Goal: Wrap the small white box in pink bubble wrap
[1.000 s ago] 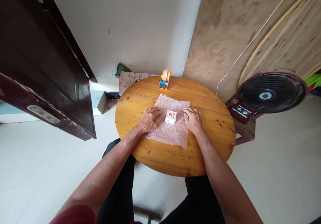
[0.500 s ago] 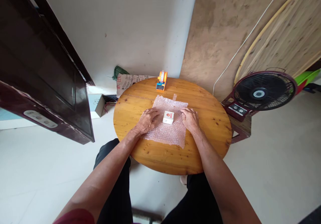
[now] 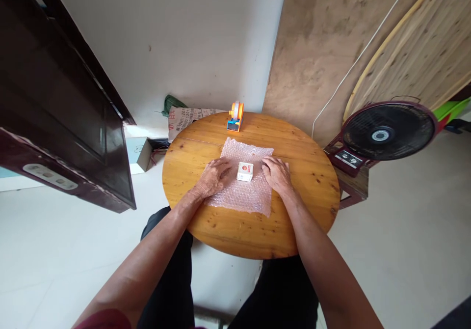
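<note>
A sheet of bubble wrap lies flat on a round wooden table. In its middle stands a small white box with a red mark. My left hand rests palm down on the sheet's left part, fingers stretched toward the box. My right hand lies flat on the sheet's right edge, fingers spread. Neither hand touches the box. An orange and blue tape dispenser stands at the table's far edge.
A dark door stands open at the left. A floor fan on a low stand is at the right, before leaning wooden boards. A printed sack and a pale box lie on the floor behind the table.
Both hands stay flat on the bubble wrap beside the box. The view has shifted slightly as my head moved.
</note>
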